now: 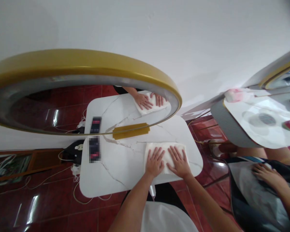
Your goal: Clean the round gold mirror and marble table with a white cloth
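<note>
A white folded cloth (166,154) lies flat on the right part of the white marbled table (120,161). My left hand (155,162) rests palm down on its left half, fingers spread. On the right half lies my right hand (179,162), also flat with its fingers apart. Both hands touch the cloth's top and grip nothing. The large gold-rimmed mirror (120,69) behind the table reflects the two hands and the cloth.
At the table's left edge lies a dark, blurred-out item (94,149). A gold mirror base (131,130) stands at the back. Cords (74,190) hang on the left. To the right, a person's hand (268,175) rests on their lap near another white table (253,129).
</note>
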Tool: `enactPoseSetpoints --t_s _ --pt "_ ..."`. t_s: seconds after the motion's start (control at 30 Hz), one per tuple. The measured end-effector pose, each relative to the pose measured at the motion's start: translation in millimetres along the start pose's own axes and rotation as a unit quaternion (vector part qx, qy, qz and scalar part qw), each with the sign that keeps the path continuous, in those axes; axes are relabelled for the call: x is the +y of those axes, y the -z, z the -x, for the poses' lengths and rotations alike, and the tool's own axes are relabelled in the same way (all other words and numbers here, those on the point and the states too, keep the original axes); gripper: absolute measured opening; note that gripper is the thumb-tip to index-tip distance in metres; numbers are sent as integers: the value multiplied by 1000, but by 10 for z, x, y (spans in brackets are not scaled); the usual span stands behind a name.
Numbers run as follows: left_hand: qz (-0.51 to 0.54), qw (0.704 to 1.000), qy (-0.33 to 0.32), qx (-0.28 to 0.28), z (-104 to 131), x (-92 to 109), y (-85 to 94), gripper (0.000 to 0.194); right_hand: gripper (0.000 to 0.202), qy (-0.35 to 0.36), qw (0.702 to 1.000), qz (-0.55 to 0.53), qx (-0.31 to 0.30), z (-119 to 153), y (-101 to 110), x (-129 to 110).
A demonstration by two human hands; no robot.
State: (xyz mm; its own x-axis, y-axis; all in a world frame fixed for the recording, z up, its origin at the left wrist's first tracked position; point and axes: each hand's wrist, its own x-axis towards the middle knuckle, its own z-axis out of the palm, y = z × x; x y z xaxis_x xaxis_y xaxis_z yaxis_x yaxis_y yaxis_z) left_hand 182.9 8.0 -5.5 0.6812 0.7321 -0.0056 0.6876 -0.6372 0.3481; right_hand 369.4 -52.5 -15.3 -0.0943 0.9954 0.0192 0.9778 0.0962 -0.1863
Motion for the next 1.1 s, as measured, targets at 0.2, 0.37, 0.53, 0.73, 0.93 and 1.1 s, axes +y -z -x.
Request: enactPoseSetpoints --t_s 0.2,0.37,0.53,0.73,0.93,1.1 --pt "-6 1000 21 21 -454 42 -52 60 79 11 1000 -5 4 -375 76 391" --pt "-4 999 34 37 -861 23 -68 60 76 15 1000 -1 -2 -719 114 685" --pt "-6 999 35 35 -1258 -63 -60 60 75 10 1000 19 9 -1044 111 908" --pt "2 999 36 -12 -1514 -147 -39 60 70 15 999 23 17 -1195 113 1034" --pt "9 1000 0 -20 -1341 35 -41 61 69 21 999 35 25 -912 128 1107" --pt "43 999 -25 -17 -991 328 -114 58 70 -12 999 24 32 -342 110 1035"
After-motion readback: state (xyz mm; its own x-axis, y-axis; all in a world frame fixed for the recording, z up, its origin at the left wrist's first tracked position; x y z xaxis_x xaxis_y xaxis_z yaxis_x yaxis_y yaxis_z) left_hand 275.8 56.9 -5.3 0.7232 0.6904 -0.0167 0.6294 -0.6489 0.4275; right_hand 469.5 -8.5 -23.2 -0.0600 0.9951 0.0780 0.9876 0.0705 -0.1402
